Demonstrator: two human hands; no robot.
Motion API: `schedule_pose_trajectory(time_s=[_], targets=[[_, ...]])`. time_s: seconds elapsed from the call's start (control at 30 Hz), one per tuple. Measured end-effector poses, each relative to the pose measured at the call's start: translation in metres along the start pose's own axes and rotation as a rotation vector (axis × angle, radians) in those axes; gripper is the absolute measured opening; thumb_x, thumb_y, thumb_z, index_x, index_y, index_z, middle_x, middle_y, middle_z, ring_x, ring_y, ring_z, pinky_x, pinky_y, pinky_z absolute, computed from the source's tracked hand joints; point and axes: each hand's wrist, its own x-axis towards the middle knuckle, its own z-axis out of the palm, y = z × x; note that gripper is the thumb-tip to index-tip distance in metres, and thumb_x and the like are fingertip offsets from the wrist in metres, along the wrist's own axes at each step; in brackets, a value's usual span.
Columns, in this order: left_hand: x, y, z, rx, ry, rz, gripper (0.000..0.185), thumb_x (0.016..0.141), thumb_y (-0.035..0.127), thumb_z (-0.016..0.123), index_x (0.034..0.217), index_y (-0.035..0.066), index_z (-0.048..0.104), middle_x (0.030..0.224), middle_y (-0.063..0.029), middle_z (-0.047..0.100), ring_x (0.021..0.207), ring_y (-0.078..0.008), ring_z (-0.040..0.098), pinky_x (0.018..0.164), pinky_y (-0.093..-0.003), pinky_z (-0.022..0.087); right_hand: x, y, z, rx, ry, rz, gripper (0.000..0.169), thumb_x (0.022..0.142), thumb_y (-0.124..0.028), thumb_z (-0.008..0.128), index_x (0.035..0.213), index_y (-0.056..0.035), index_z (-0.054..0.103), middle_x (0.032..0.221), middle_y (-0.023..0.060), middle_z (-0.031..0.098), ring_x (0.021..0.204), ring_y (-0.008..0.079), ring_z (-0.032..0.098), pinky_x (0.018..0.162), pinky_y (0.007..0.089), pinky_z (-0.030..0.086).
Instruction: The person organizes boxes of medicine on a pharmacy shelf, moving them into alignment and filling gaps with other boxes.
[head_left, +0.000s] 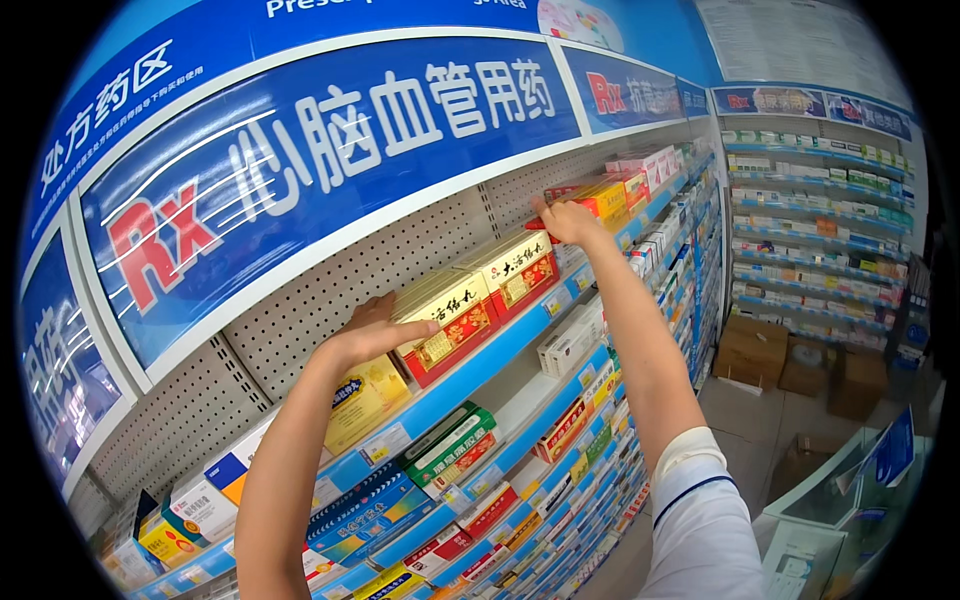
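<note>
Two rows of gold and red medicine boxes (452, 322) stand side by side on the top shelf of a pharmacy rack. My left hand (379, 326) lies against the left end of these rows, its thumb over the front face and its fingers behind, partly hidden. Beyond the right end of the rows, my right hand (564, 221) reaches over the shelf, with a red item (535, 224) at its fingertips; whether it grips that item is not clear. A yellow medicine box (367, 401) stands just below my left hand.
Blue-edged shelves (480, 369) with many medicine boxes run below and to the right. A perforated metal back panel (300, 330) rises behind the top shelf, under a blue sign (337, 150). Cardboard boxes (750, 351) sit on the floor at right, near a glass counter (817, 480).
</note>
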Motion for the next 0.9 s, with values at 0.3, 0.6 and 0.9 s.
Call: schedule_pose_trajectory(time_s=[0.3,0.6,0.9], targets=[[0.0,0.01,-0.006,-0.013,-0.036,-0.02,0.115,0.071,0.075,0.065,0.151,-0.002,0.036,0.152,-0.0263,0.041,0.143,-0.0344,0.039,0.118,-0.0413,0.033,-0.014,-0.023,-0.024,0.054,-0.043,0.043,0.087,0.104,-0.058,0.016,0.096,0.0065,0.073,0.115,0.0315,0.066,0.116,0.045,0.059,0.103,0.051,0.044],[0.009,0.002,-0.004,0.024,-0.077,-0.034,0.126,0.071,0.082,0.063,0.156,-0.003,0.024,0.157,-0.0268,0.033,0.147,-0.0353,0.033,0.12,-0.0407,0.028,-0.135,-0.038,0.033,0.382,0.851,-0.312,0.038,0.105,-0.023,0.042,0.121,0.0041,0.065,0.128,0.0203,0.065,0.127,0.0389,0.055,0.119,0.0527,0.025],[0.004,0.007,-0.008,-0.019,-0.065,-0.047,0.123,0.073,0.085,0.057,0.153,-0.004,0.03,0.154,-0.0273,0.037,0.145,-0.0355,0.036,0.118,-0.0414,0.032,-0.405,-0.058,0.159,0.736,0.356,-0.031,0.035,0.106,-0.023,0.043,0.109,0.0014,0.068,0.091,0.0168,0.067,0.085,0.035,0.062,0.083,0.0482,0.045]])
